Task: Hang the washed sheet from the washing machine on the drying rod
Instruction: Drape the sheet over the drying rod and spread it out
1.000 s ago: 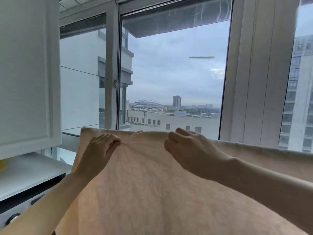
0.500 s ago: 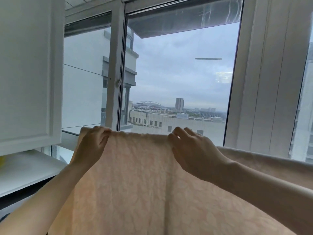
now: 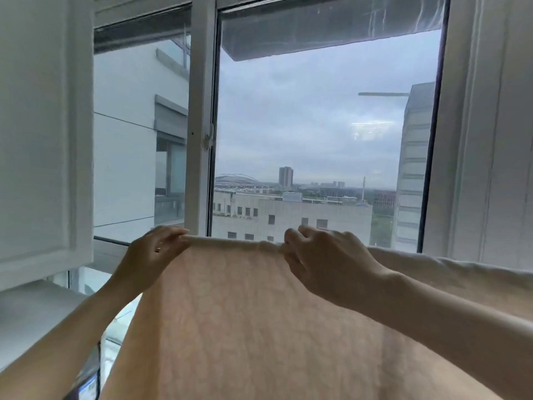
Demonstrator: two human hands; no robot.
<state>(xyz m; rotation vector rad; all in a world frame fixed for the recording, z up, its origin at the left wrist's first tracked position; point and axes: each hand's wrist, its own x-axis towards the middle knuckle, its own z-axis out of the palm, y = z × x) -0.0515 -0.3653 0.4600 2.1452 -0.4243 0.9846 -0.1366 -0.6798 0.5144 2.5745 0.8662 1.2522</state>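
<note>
A pale peach, textured sheet [image 3: 253, 319] fills the lower half of the head view and is held up in front of the window. My left hand [image 3: 150, 255] pinches its top edge at the left corner. My right hand [image 3: 326, 261] grips the same top edge near the middle, fingers curled over the fold. The stretch of edge between my hands is pulled taut and level. More of the sheet trails off to the right behind my right forearm. No drying rod shows in the frame.
A white cabinet door [image 3: 43, 134] stands at the left above a white shelf [image 3: 31, 316]. The white window frame post [image 3: 202, 116] rises straight ahead, with a wide white frame [image 3: 490, 134] at the right. Part of an appliance [image 3: 86, 382] shows at bottom left.
Both hands have raised the sheet's top edge and pulled it straighter. My left hand slid to the left corner, and the edge between the hands went from slack to taut.
</note>
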